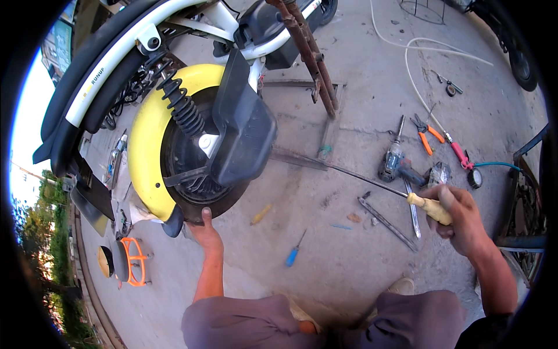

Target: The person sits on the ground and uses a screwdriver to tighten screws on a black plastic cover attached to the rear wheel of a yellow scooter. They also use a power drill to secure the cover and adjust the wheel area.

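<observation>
My right hand (462, 224) is closed around the cream-yellow handle of a long screwdriver (427, 207). Its thin shaft points left toward the scooter's rear wheel, and its tip seems to end near a flat metal bar by the black plastic cover (247, 136). I cannot tell whether it touches anything. Down at the wheel's lower edge, my left hand (206, 234) grips the black tyre (232, 199), thumb on the near side and fingers mostly hidden behind. A yellow mudguard (145, 136) curves over the wheel, with a black coil-spring shock absorber (183, 107) in front.
Right of the wheel lie a power drill (392, 163), orange-handled pliers (429, 135), a red-handled tyre inflator (460, 155) with hose, and metal levers (386, 222). A blue screwdriver (295, 249) lies nearer. A rusty stand (311, 58) rises behind; an orange-framed stool (135, 262) is left.
</observation>
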`<control>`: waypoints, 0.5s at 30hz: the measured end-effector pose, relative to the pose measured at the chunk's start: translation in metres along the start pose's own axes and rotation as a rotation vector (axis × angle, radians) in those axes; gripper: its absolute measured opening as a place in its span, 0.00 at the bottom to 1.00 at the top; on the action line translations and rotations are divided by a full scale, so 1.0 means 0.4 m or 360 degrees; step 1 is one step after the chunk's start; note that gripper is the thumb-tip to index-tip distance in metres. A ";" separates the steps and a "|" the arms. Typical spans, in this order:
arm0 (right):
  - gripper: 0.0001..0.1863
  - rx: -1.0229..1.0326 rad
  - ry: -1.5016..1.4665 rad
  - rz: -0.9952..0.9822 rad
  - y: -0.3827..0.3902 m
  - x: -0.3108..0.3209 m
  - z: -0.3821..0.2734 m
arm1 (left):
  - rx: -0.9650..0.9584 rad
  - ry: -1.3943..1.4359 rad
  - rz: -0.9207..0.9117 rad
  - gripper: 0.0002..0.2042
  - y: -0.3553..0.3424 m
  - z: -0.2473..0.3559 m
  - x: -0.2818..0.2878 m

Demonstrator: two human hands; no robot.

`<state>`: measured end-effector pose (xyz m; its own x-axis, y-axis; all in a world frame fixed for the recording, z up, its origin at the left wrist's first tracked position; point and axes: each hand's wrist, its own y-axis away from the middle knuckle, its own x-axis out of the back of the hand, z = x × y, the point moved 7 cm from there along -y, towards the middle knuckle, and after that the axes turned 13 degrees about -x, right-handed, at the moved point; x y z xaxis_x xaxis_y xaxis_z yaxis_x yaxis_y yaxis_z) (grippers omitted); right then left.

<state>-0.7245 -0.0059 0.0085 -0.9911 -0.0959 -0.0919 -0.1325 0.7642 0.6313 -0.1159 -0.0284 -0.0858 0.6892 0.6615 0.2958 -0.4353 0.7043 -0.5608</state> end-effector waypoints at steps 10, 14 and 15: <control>0.19 0.0610 0.0676 0.0344 0.054 0.009 -0.044 | -0.0040 0.0077 -0.0115 0.43 0.000 -0.011 -0.003; 0.21 0.0487 0.0369 0.0253 0.045 -0.011 -0.048 | 0.0040 0.0113 0.0103 0.43 -0.011 0.027 0.029; 0.22 0.0786 0.0678 0.0311 0.063 -0.032 -0.076 | 0.0028 0.0116 0.0082 0.44 -0.012 0.029 0.023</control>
<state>-0.7154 -0.0046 0.0491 -0.9271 -0.0922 0.3633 -0.0310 0.9848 0.1708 -0.1145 -0.0226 -0.0714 0.7057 0.6768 0.2097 -0.4807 0.6747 -0.5601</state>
